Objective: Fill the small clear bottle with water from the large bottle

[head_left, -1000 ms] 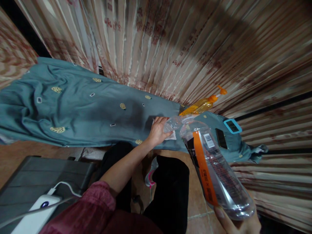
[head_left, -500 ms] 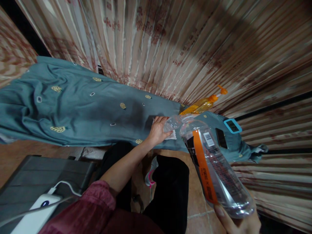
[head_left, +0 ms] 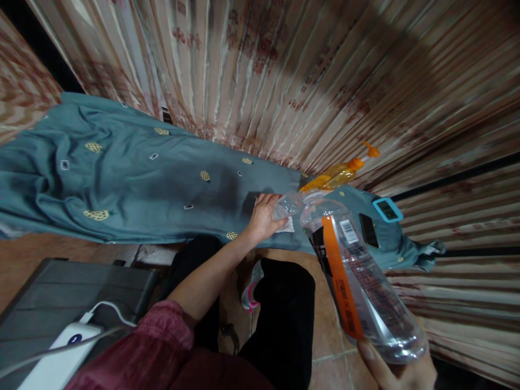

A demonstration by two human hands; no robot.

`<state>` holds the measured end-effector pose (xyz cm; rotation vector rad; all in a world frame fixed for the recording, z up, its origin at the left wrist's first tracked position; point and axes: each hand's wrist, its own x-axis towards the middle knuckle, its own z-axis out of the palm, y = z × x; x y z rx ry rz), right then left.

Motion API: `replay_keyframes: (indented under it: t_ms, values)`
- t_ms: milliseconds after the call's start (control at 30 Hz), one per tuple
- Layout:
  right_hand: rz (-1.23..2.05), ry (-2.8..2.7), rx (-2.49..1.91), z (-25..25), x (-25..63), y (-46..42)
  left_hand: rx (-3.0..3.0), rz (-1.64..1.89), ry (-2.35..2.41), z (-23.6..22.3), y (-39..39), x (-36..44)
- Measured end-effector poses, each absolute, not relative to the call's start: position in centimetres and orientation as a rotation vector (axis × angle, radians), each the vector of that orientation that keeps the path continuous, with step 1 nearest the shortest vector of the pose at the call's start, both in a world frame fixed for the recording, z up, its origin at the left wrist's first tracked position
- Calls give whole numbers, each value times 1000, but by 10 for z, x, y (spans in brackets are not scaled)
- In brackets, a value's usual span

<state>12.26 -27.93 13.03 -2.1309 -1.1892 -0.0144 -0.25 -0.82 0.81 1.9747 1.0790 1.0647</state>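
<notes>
My right hand grips the base of a large clear plastic bottle with an orange and black label. That bottle is tilted, its neck pointing away from me and to the left. My left hand is closed around a small clear plastic bottle, whose top meets the big bottle's mouth; the exact contact is hard to make out. Under my left hand lies a white tissue, partly covered. Behind the two bottle mouths stands a pump bottle of yellow-orange liquid with an orange pump head.
A green cloth with pineapple prints covers the long narrow surface. To the right lie a dark phone and a blue-framed digital timer. Pleated curtains hang behind. A white power bank with cables rests on a grey box.
Almost nothing differs. The large bottle and my right hand have shifted very slightly to the right; my left hand and the small bottle stay in place.
</notes>
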Motion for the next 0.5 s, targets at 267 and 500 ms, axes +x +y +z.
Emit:
replay_keyframes:
  t_ms: [267,500]
  values:
    - [-17,-1162,-2142,136,114,-274,1976,1054,1089,8,-8,-2]
    - [-31,-1191,-2135,130,123,-280,1968,1071,1071,7,-8,-3]
